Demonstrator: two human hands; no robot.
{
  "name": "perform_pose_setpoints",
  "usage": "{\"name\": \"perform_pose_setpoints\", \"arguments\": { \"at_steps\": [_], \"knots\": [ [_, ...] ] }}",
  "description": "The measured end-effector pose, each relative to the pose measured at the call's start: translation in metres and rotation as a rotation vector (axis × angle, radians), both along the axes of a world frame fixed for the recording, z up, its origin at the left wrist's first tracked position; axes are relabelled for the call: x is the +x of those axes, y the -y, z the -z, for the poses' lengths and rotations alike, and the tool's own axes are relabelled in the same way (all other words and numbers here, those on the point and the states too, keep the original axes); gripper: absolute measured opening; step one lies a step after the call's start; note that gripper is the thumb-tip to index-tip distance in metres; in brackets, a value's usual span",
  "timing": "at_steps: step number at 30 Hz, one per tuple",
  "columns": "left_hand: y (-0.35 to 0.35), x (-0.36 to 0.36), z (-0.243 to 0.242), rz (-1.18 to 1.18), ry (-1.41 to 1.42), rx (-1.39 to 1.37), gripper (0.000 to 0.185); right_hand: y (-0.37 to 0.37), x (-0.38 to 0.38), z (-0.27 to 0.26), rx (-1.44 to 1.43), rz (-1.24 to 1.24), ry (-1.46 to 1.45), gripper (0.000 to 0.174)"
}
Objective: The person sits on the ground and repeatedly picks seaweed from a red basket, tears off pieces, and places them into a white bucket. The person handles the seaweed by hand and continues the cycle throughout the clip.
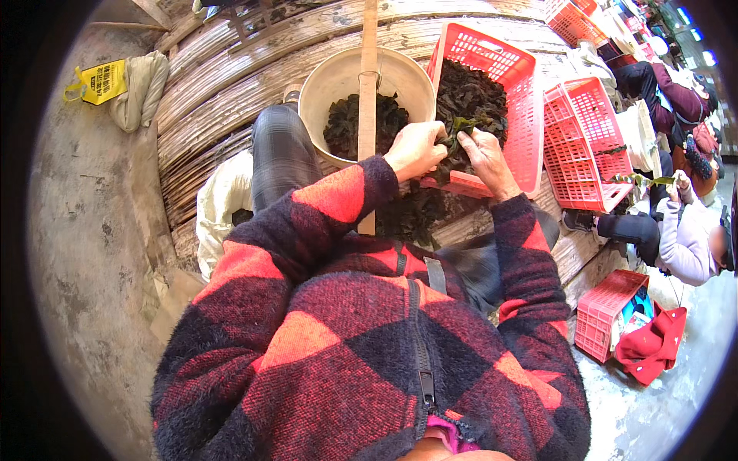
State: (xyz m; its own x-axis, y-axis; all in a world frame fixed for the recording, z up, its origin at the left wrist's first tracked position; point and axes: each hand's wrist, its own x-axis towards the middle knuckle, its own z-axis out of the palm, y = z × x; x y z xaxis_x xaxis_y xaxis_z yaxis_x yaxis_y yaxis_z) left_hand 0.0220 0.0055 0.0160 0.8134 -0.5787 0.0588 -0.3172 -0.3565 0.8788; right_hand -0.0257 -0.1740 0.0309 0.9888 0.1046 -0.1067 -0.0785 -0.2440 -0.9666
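Observation:
My left hand (418, 151) and my right hand (487, 161) hold a dark green piece of seaweed (463, 125) between them, over the near end of a red plastic crate (526, 124). A heap of dark seaweed (467, 92) fills the crate's bottom. Left of it stands a white bucket (314, 98) with dark leafy seaweed (343, 121) inside. A flat wooden slat (368, 115) lies across the bucket's top and reaches towards my lap. More dark seaweed (409, 216) lies below my hands, between my legs.
Bamboo or wooden poles (202, 95) lie under the bucket. A white sack (222, 201) is beside my left leg. At right are more red crates (582, 150) and a co-worker (689, 242) holding a green strip. A crate (611, 314) with a red bag (651, 346) sits lower right.

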Motion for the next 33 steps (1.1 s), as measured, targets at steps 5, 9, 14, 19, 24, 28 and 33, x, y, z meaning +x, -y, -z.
{"name": "perform_pose_setpoints", "arguments": {
  "at_steps": [5,9,14,19,24,28,33],
  "knots": [
    [-0.005,-0.003,-0.016,-0.1,0.407,-0.18,0.031,0.004,-0.001,0.002,0.513,-0.14,-0.348,0.019],
    [-0.012,0.0,-0.02,0.101,0.49,-0.206,0.035,0.003,-0.001,-0.002,0.688,-0.255,-0.474,0.017],
    [-0.017,0.0,-0.004,-0.037,0.386,-0.051,0.016,-0.021,-0.009,-0.003,-0.018,0.034,0.074,0.033],
    [-0.013,0.004,0.01,-0.014,0.194,-0.081,0.013,-0.039,-0.02,-0.001,-0.376,0.205,0.355,0.021],
    [-0.017,0.005,0.006,-0.013,0.32,-0.023,0.013,-0.039,-0.022,0.003,-0.013,0.221,0.215,0.011],
    [-0.023,0.014,-0.005,0.122,0.119,-0.041,0.013,-0.036,-0.024,0.01,0.927,0.304,-0.254,0.007],
    [-0.027,0.026,-0.012,0.362,-0.087,-0.046,0.009,-0.045,-0.033,0.021,1.153,0.19,-0.257,0.012]
  ]
}}
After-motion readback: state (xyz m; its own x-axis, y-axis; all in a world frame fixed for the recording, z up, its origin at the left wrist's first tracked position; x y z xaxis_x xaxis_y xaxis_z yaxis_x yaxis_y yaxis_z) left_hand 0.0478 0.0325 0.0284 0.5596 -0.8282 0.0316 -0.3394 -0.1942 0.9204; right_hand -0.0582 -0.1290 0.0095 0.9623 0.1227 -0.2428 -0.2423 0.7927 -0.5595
